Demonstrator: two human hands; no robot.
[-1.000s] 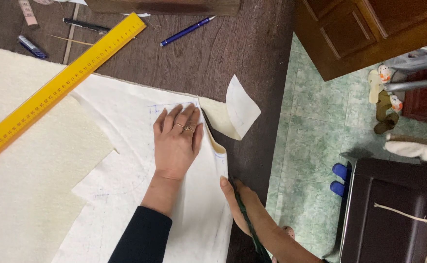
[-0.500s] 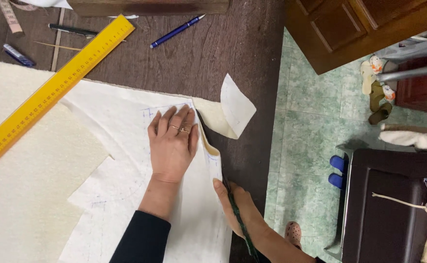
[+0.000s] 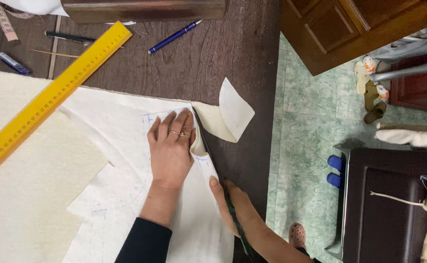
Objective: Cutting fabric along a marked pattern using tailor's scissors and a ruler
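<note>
Head view, looking down on dark, grained wooden table (image 3: pixel 213 63). Left hand (image 3: pixel 171 148) laid flat, fingers together and extended, ringed, pressing thin white pattern paper (image 3: pixel 121 141) marked with faint blue lines; grasping nothing. Right hand (image 3: pixel 233 204) at table's edge, closed around handle of dark green scissors (image 3: pixel 223 187), long blades running up along paper's right edge, just beside left hand's fingertips. Cream fabric (image 3: pixel 23 204), nubbly and felt-like, lying beneath paper across left part of table. Severed strip (image 3: pixel 230 117) of cream fabric and paper curling upward beyond blade tips. Yellow graduated ruler (image 3: pixel 53 97), long and rigid, lying diagonally over fabric and paper. Blue pen (image 3: pixel 173 37) and black pen (image 3: pixel 70 37) on bare wood above. Green mottled floor tiles (image 3: pixel 306 97) at right.
</note>
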